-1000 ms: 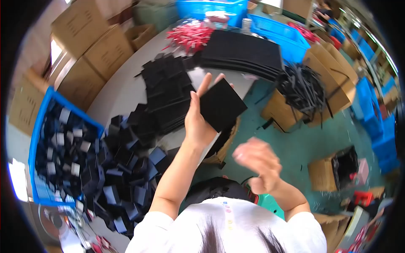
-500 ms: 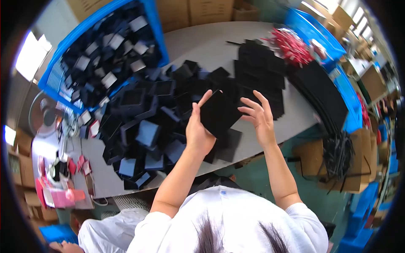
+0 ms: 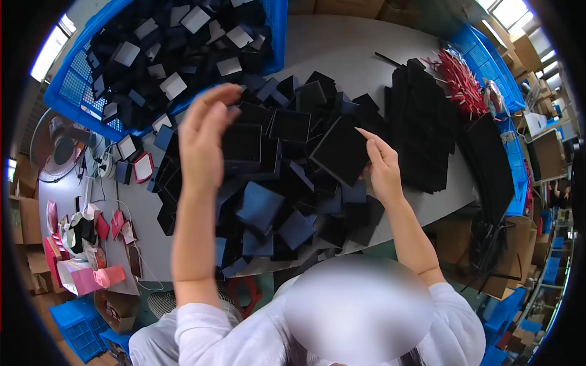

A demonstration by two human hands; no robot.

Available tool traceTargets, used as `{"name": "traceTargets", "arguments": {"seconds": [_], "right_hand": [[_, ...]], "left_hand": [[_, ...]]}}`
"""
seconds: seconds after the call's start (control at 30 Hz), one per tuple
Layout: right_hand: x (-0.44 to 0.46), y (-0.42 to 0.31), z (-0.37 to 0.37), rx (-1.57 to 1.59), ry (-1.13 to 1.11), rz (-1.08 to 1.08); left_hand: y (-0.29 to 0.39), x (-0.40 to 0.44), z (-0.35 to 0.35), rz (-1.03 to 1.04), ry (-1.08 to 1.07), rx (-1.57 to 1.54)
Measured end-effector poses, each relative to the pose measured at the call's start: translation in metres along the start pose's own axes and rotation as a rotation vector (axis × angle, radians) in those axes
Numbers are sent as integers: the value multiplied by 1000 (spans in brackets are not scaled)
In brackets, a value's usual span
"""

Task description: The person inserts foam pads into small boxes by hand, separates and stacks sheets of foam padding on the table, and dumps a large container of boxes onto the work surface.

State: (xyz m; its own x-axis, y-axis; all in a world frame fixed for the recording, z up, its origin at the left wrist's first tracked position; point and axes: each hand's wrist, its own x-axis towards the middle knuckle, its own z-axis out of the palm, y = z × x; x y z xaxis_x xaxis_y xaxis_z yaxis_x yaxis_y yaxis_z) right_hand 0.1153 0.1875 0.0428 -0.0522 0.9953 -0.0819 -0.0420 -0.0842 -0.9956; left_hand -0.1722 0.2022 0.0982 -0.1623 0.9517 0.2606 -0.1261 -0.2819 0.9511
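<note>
My right hand (image 3: pixel 384 168) grips a flat black square piece (image 3: pixel 340 151) by its right edge, thumb and fingers closed on it. The piece is tilted above a heap of dark boxes, and its exact kind is unclear. My left hand (image 3: pixel 204 137) is over the left part of the heap, slightly blurred, with its thumb apart from the stretched fingers and nothing visible in it. Near it lies an open dark box (image 3: pixel 242 143) with a black inside. Blue-topped boxes (image 3: pixel 260 204) lie closer to me. Stacked black sheets (image 3: pixel 421 128) are to the right of my right hand.
A blue crate (image 3: pixel 278 36) full of dark and white-faced boxes stands at the back left. Red strips (image 3: pixel 465 85) and long black strips (image 3: pixel 488 158) lie at the right. A fan (image 3: pixel 61 146) and pink items (image 3: pixel 79 274) are on the left.
The black square piece has passed from my left hand to my right. My left hand has moved left over the heap. The view has shifted, and a pale oval blur now covers part of the lower view.
</note>
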Motion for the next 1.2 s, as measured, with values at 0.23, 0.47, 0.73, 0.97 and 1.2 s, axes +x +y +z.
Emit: {"name": "traceTargets", "arguments": {"seconds": [0.23, 0.47, 0.73, 0.97, 1.2], "right_hand": [[83, 9, 2, -132, -100, -113], [140, 48, -31, -21, 201, 12], [171, 57, -61, -74, 418, -108], [188, 12, 32, -141, 208, -423], [200, 9, 49, -481, 104, -774]], "left_hand": [[-158, 208, -137, 21, -37, 1068], [-277, 293, -134, 303, -175, 1799], [-256, 284, -101, 223, -123, 1627], [-128, 170, 36, 51, -360, 930], [-117, 124, 78, -136, -153, 232]]}}
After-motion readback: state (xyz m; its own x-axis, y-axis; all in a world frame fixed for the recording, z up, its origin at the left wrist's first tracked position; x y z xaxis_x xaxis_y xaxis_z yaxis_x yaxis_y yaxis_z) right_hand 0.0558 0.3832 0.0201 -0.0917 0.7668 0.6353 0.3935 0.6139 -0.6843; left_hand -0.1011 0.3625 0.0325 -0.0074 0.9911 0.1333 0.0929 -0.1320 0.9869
